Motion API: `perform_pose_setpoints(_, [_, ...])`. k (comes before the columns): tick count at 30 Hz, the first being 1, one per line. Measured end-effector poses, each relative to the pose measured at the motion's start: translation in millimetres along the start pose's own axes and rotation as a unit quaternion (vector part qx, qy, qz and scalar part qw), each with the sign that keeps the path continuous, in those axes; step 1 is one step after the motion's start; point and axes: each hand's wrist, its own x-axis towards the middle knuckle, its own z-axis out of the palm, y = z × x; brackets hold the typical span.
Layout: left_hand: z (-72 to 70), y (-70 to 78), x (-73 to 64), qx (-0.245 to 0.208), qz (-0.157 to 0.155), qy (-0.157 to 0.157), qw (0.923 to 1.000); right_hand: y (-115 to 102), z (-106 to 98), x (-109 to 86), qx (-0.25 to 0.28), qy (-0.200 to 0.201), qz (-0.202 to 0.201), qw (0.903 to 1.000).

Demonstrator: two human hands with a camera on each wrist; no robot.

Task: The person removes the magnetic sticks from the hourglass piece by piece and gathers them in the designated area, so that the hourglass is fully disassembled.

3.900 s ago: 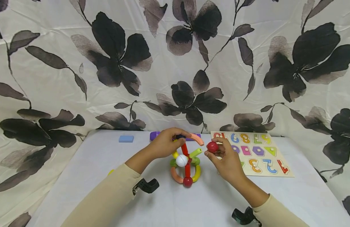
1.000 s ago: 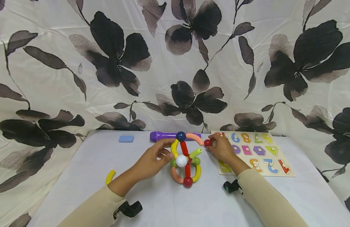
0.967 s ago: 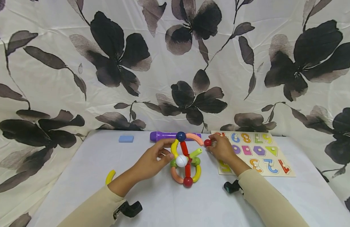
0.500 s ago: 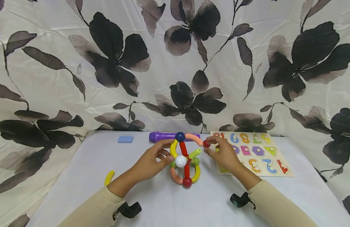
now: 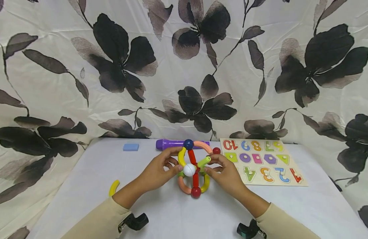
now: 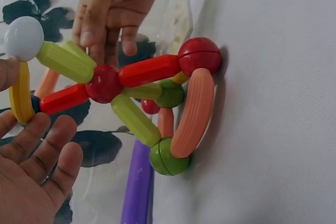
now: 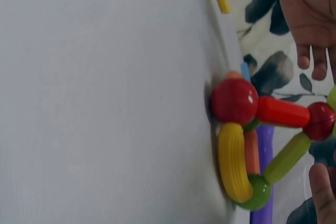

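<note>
A toy structure of coloured magnetic sticks and balls stands upright on the white table, a red ball (image 5: pixel 196 192) at its near foot. With thumb and fingers my left hand (image 5: pixel 158 171) holds its yellow curved stick (image 5: pixel 182 157), between the white ball (image 5: pixel 189 170) and the dark blue top ball (image 5: pixel 188 144). My right hand (image 5: pixel 227 174) has its fingertips right at the light green stick (image 5: pixel 204 161), fingers loosely bent. Another red ball (image 5: pixel 216 150) sits at the end of the salmon curved stick (image 5: pixel 203 145). The left wrist view shows the red centre ball (image 6: pixel 103 84).
Behind the structure lies a purple microphone-shaped toy (image 5: pixel 169 144). A number-and-shape puzzle board (image 5: pixel 273 181) is at the right. On the left are a light blue block (image 5: pixel 131 147) and a loose yellow curved stick (image 5: pixel 113 188). A floral cloth (image 5: pixel 160 83) hangs behind the table.
My right hand has let go of the red ball, which stays at the salmon stick's end. The hand has come down and left to the light green stick. My left hand keeps its hold.
</note>
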Motion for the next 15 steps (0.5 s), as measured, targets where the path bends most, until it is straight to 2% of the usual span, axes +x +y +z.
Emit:
perform_pose_setpoints(3, [0.4, -1.0, 0.4, 0.0, -0.001, 0.002, 1.0, -1.4, 6.0, 0.3, 0.029, 0.004, 0.017, 0.9994])
perform_pose_setpoints(8, [0.5, -2.3, 0.8, 0.002, -0.003, 0.003, 1.0, -2.1, 12.2, 2.1, 0.049, 0.004, 0.023, 0.9985])
perform_pose_setpoints(15, [0.7, -1.3, 1.1, -0.001, -0.004, 0.004, 1.0, -3.6, 16.2, 4.9, 0.039, 0.008, 0.021, 0.999])
